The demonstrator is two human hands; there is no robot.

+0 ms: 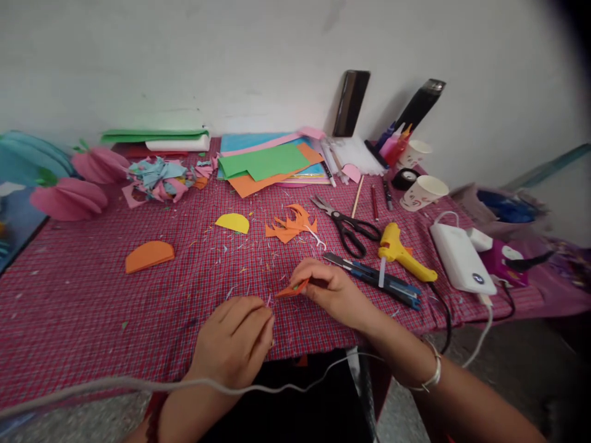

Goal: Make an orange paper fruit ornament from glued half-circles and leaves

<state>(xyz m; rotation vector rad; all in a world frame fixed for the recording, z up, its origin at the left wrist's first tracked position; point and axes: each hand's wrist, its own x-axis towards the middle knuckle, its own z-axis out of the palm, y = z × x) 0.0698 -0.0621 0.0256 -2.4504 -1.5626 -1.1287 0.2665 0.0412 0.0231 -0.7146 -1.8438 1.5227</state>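
My right hand [330, 292] pinches a small folded piece of orange paper [290, 290], with a bit of green showing at its edge. To its left, just above the front of the table, my left hand [235, 338] has its fingers curled together; whatever they hold, if anything, is hidden. A thin pinkish sliver shows by its fingertips. Beyond the hands lie a yellow half-round paper [233, 223] and a heap of orange paper scraps [292, 224]. A stack of orange half-round paper [150, 255] rests farther left.
Right of my hands are black scissors [348, 224], a blue utility knife [378, 280], a yellow glue gun [406, 255] and a white power bank [463, 255]. Coloured sheets [265, 161] and paper scraps [159, 178] lie behind. A white cable [221, 388] crosses in front of my left wrist.
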